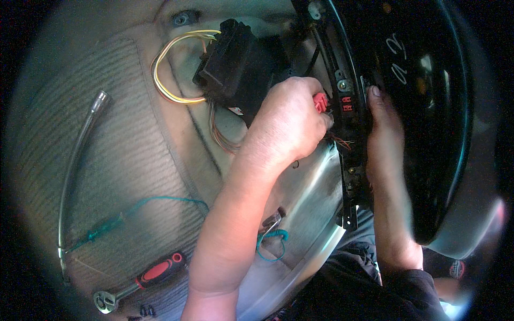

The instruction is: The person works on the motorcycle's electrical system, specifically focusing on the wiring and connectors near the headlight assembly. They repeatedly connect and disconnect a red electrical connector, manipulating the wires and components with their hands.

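Near the middle, my left hand is closed on a red plug connector, with its fingertips mostly hidden. Just right of that connector, a red socket sits in the black metal bracket of a large glossy black panel. Thin orange-brown wires hang below my left fingers. My right hand grips the panel beside the bracket, its thumb lying along the edge and its other fingers out of sight.
Upper centre holds a black box module with looped yellow and white wires. On the ribbed mat lie a curved metal extension bar, teal cord and a red-handled ratchet. A teal coiled cord lies beyond my left forearm.
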Demonstrator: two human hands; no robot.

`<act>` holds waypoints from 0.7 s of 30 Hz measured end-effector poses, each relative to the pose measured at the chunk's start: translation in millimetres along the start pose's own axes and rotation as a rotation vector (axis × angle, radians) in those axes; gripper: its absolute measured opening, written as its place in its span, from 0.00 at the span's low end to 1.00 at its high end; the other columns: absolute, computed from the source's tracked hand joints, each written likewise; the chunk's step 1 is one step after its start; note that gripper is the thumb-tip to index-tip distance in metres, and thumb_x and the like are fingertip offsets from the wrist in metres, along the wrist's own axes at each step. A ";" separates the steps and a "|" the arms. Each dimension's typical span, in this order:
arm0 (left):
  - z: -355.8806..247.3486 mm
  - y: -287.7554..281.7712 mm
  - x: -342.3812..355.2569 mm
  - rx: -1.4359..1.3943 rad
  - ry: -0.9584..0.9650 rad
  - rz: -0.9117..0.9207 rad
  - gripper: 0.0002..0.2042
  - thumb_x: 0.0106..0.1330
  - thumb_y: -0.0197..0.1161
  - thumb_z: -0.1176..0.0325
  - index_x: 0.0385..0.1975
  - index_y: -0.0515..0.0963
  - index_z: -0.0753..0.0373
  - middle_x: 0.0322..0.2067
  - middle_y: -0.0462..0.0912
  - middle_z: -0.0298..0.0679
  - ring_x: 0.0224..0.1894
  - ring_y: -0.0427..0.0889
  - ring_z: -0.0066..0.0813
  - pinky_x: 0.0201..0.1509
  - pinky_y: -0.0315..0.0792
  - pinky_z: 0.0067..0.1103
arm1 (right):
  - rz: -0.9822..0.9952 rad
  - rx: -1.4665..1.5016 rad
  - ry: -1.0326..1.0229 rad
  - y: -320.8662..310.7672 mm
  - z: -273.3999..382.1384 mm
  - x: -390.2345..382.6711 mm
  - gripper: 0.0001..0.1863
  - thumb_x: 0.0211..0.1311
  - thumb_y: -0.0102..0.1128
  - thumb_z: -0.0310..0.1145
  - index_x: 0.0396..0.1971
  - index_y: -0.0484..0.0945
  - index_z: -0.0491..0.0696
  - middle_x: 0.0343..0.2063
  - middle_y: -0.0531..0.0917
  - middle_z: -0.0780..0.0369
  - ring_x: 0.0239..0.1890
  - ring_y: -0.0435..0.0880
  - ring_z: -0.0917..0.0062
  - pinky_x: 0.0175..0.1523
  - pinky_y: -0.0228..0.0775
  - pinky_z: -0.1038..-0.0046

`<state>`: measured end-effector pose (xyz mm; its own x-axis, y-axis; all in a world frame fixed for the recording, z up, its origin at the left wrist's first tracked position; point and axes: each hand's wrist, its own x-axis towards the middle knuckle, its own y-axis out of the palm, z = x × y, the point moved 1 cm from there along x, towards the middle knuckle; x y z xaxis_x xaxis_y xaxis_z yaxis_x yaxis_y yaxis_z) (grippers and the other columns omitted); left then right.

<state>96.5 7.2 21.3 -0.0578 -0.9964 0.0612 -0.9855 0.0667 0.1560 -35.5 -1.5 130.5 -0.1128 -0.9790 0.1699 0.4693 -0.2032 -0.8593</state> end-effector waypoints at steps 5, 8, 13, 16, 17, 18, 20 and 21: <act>2.2 -0.2 -1.5 -0.134 0.010 -0.054 0.19 0.50 0.74 0.71 0.41 0.77 0.71 0.24 0.81 0.44 0.22 0.80 0.27 0.28 0.75 0.25 | 0.027 0.102 0.032 6.8 11.9 -7.7 0.26 0.73 0.49 0.50 0.50 0.77 0.40 0.45 0.82 0.53 0.47 0.79 0.66 0.57 0.66 0.66; -0.2 -1.9 -1.6 -0.153 -0.016 -0.044 0.22 0.52 0.73 0.73 0.47 0.76 0.71 0.25 0.82 0.42 0.22 0.78 0.25 0.27 0.74 0.22 | 0.041 0.088 -0.014 5.5 16.0 -9.0 0.26 0.73 0.48 0.50 0.50 0.77 0.39 0.44 0.82 0.53 0.45 0.80 0.67 0.55 0.68 0.66; 4.5 -6.2 3.8 -0.356 0.134 0.057 0.21 0.56 0.70 0.75 0.51 0.78 0.70 0.26 0.82 0.35 0.24 0.75 0.20 0.28 0.72 0.17 | 0.069 0.063 0.040 1.9 18.2 -8.5 0.25 0.74 0.46 0.49 0.48 0.78 0.39 0.41 0.83 0.53 0.42 0.81 0.68 0.51 0.70 0.67; 6.4 -12.3 0.1 -0.448 -0.004 0.188 0.17 0.62 0.62 0.78 0.51 0.77 0.71 0.30 0.83 0.36 0.26 0.76 0.19 0.31 0.74 0.18 | 0.062 0.107 0.075 3.3 12.9 -6.2 0.25 0.74 0.46 0.49 0.47 0.78 0.40 0.40 0.83 0.54 0.41 0.80 0.69 0.51 0.69 0.67; 7.3 -11.7 0.2 -0.507 -0.029 0.217 0.16 0.63 0.60 0.78 0.52 0.77 0.71 0.31 0.83 0.36 0.26 0.77 0.20 0.31 0.75 0.18 | 0.063 0.102 0.065 4.2 13.3 -6.3 0.25 0.74 0.46 0.49 0.47 0.78 0.40 0.39 0.83 0.54 0.41 0.80 0.69 0.50 0.69 0.67; 7.0 -12.0 -0.1 -0.549 -0.031 0.211 0.15 0.64 0.59 0.79 0.51 0.76 0.71 0.32 0.84 0.38 0.27 0.77 0.21 0.32 0.76 0.19 | 0.063 0.097 0.054 4.4 15.2 -6.8 0.25 0.74 0.46 0.48 0.46 0.78 0.40 0.39 0.83 0.54 0.41 0.80 0.69 0.50 0.69 0.67; 6.7 -11.6 -0.2 -0.632 -0.036 0.200 0.14 0.65 0.56 0.81 0.50 0.75 0.71 0.33 0.84 0.40 0.27 0.79 0.23 0.32 0.77 0.20 | 0.084 0.130 0.070 3.1 19.9 -8.8 0.24 0.73 0.46 0.48 0.46 0.78 0.40 0.38 0.82 0.54 0.40 0.80 0.69 0.51 0.69 0.67; 9.5 -10.6 0.4 -0.626 -0.059 0.197 0.13 0.65 0.56 0.81 0.48 0.75 0.70 0.33 0.84 0.40 0.27 0.79 0.23 0.32 0.77 0.20 | 0.099 0.148 0.080 4.0 19.6 -8.6 0.24 0.73 0.47 0.48 0.45 0.78 0.40 0.38 0.82 0.54 0.40 0.79 0.69 0.51 0.69 0.67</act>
<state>105.4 5.7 10.3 -0.2539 -0.9625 0.0956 -0.6773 0.2475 0.6928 -15.5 5.8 135.0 -0.1264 -0.9910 0.0438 0.6050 -0.1119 -0.7883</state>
